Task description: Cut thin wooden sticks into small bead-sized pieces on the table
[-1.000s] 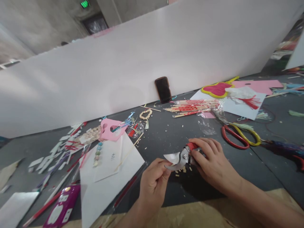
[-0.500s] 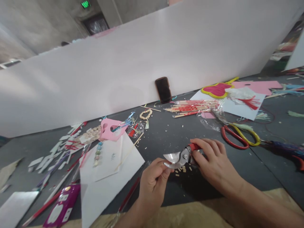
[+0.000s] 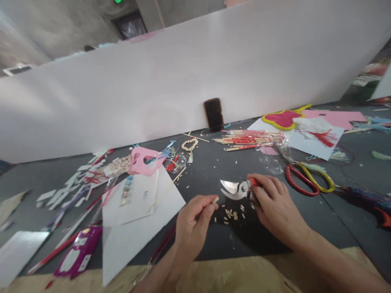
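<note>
a craft workshop, by its look; a dark surface strewn with scissors, bagged sticks, a red tassel, pink cut-out paper and small pale bits; behind stands a white partition, with bare concrete wall beyond

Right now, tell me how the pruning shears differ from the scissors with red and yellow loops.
The pruning shears are held in the right hand's grip, while the scissors lie on the dark table. The visible handle of the pruning shears is reddish; the scissors have one red loop and one yellow. Both have some red on their handles.
</note>
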Demonstrator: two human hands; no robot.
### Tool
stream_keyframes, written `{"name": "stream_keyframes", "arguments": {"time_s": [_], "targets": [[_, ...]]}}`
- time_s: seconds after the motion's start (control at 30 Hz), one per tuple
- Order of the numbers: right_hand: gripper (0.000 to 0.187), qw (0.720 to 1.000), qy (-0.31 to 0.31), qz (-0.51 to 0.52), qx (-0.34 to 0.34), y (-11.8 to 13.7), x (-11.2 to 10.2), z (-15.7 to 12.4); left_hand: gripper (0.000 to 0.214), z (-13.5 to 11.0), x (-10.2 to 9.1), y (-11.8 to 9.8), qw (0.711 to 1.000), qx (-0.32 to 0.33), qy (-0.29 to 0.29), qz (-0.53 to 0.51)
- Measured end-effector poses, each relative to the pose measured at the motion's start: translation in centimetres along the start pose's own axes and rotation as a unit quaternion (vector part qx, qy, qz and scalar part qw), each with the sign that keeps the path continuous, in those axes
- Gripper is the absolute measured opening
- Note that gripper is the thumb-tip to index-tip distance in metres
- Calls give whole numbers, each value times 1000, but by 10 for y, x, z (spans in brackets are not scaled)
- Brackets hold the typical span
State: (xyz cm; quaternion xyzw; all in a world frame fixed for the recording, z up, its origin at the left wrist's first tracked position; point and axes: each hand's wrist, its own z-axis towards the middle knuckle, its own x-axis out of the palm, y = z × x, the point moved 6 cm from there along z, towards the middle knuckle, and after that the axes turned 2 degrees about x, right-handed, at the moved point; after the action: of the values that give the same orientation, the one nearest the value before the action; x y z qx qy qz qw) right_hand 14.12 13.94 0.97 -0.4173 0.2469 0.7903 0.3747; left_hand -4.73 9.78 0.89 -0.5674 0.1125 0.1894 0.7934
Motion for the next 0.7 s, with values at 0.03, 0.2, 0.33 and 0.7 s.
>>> {"name": "stream_keyframes", "arguments": {"time_s": [0.03,0.2,0.33,0.7], "targets": [[23,1000,3,1,3,-1,0,0,21,1,-1,1,1000,0,-9,2],[24,1000,22,0,-15,5,-1,1,18,6,-8,-2,999,14,-41,10],[21,999,29,-3,-21,10,0,1,17,6,-8,-8,999,29,-34,-4],[22,999,26,4,-31,17,6,-1,15,5,-1,-10,999,41,1,-20]]}}
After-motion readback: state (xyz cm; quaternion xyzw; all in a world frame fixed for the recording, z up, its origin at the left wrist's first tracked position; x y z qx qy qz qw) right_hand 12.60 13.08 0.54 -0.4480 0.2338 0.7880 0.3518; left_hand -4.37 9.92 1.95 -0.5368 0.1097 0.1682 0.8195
